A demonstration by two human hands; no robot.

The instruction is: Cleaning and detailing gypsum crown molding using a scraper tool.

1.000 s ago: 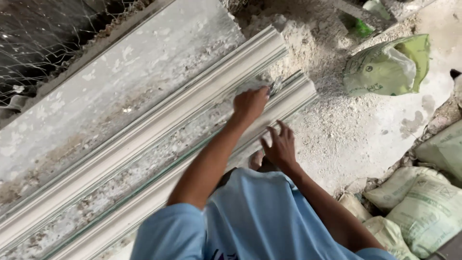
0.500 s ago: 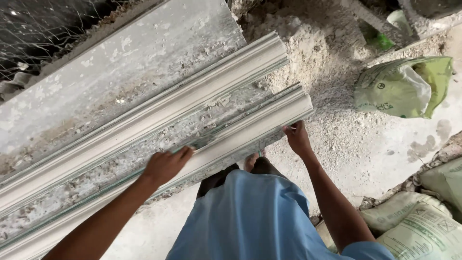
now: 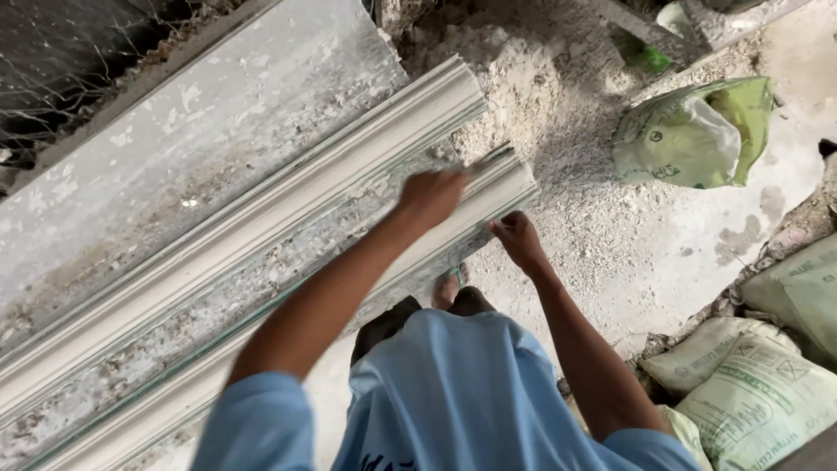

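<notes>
Gripping a thin flat metal blade (image 3: 488, 160), the left hand (image 3: 432, 196) is closed around its handle, the tool lying across the end of the long white moulded plaster cornice strip (image 3: 261, 349), just beyond the knuckles. Below it, the right hand (image 3: 516, 240) curls its fingers over the strip's near edge. Green woven sacks (image 3: 750, 375) lie to the right.

Worn on the head, looked steeply down past a blue shirt (image 3: 453, 392) onto both arms. Faced long moulded plaster strips (image 3: 261, 218) running diagonally across the frame, with dusty floor (image 3: 645, 253) and sacks (image 3: 750, 375) at right. Fairly close, about arm's reach. Single view only.
</notes>
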